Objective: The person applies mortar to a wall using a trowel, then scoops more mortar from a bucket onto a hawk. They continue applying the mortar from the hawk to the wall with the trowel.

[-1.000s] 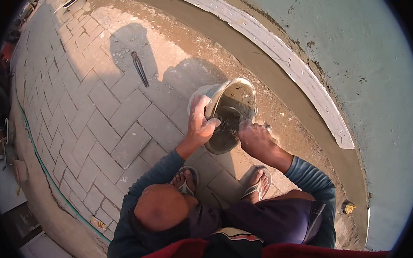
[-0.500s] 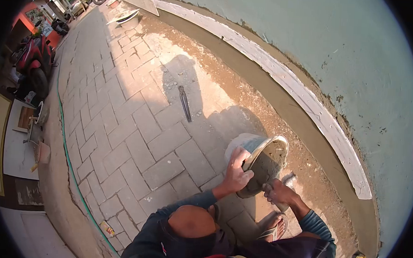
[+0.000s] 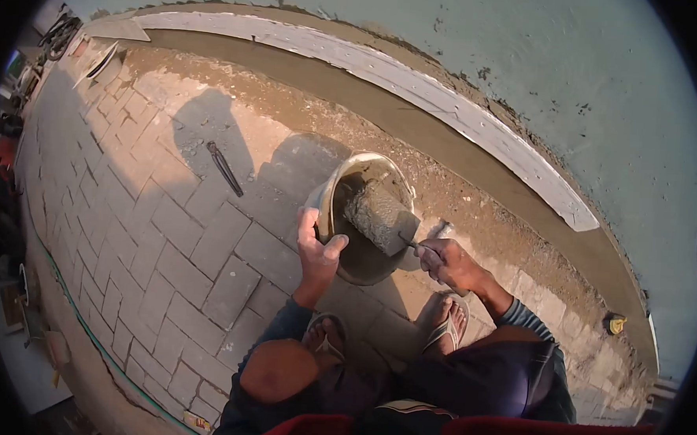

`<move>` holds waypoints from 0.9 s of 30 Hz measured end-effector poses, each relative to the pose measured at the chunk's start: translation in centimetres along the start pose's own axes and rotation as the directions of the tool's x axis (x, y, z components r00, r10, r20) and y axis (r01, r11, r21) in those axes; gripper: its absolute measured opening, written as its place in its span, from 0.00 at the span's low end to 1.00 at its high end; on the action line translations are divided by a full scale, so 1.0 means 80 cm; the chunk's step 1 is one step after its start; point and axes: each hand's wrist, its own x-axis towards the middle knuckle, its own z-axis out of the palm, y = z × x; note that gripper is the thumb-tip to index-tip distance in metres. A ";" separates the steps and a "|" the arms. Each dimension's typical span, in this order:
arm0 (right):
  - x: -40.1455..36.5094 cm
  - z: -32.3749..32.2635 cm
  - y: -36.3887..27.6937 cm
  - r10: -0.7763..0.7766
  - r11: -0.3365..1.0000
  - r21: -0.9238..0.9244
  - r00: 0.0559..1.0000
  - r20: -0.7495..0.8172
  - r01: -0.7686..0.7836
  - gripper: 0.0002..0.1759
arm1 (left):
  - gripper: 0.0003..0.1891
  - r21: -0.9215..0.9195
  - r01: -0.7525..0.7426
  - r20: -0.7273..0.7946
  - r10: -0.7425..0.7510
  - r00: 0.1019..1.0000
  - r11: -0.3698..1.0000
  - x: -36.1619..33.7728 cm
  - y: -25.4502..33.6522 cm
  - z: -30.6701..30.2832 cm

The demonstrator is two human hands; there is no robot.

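A bucket (image 3: pixel 328 186) of wet mortar stands tilted on the pavers before my feet, its mouth facing me. My left hand (image 3: pixel 319 255) grips the near left side of its rim, thumb toward the inside. In my right hand (image 3: pixel 450 264) is the handle of a trowel (image 3: pixel 404 230), fingers wrapped round it. A thick heap of grey mortar (image 3: pixel 375 212) covers most of the blade, which is over the bucket's mouth. Mortar smears coat the bucket's inner wall.
Pincers (image 3: pixel 225 168) lie on the pavers (image 3: pixel 179 220) to the left. Along the green wall (image 3: pixel 531 46) runs a white strip (image 3: pixel 418 86) above a band of smooth mortar (image 3: pixel 355 92). A yellow tape measure (image 3: pixel 614 323) sits at right. A green hose (image 3: pixel 83 322) crosses the left side.
The trowel has come up out of the bucket's depth with a heap of mortar on it. My left hand stays at the rim. The view has turned toward the right.
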 end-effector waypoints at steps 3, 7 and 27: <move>0.003 0.006 0.021 0.001 0.941 -0.338 1.000 -0.029 -0.011 0.19 | 0.14 -0.136 0.033 0.043 -0.027 0.999 0.990 -0.003 0.004 0.007; -0.011 0.009 0.018 -0.134 0.981 -0.153 0.988 -0.081 0.120 0.16 | 0.14 -0.104 -0.014 0.081 0.022 0.996 0.995 -0.009 0.019 0.013; -0.206 0.023 0.004 0.198 0.960 0.256 0.924 -0.326 -0.115 0.24 | 0.17 -0.333 0.445 0.593 -0.182 0.784 0.831 -0.044 0.065 0.108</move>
